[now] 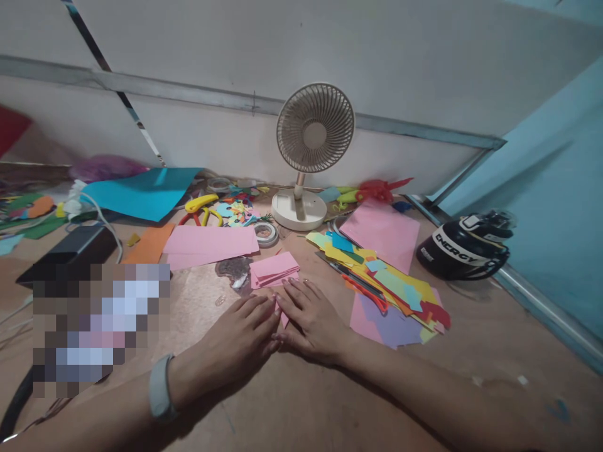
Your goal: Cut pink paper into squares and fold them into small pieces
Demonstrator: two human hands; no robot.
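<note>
A small piece of pink paper [284, 319] lies on the table between my hands, mostly hidden under the fingers. My left hand [242, 329], with a grey band on its wrist, has its fingertips and thumb closed on the left edge of that paper. From the other side my right hand [313, 323] presses on the same piece, its fingers reaching forward over it and its thumb near the left thumb. Just beyond the fingertips is a small stack of pink paper strips [273, 269]. Larger pink sheets [211, 242] lie behind to the left.
A white fan [299, 213] stands at the back beside a tape roll [266, 234]. Yellow-handled scissors [201, 203] lie left of it. To the right are coloured paper scraps [400, 289], an orange cutter [365, 289] and a black jug [455, 248]. A blurred-out object [108, 333] sits left.
</note>
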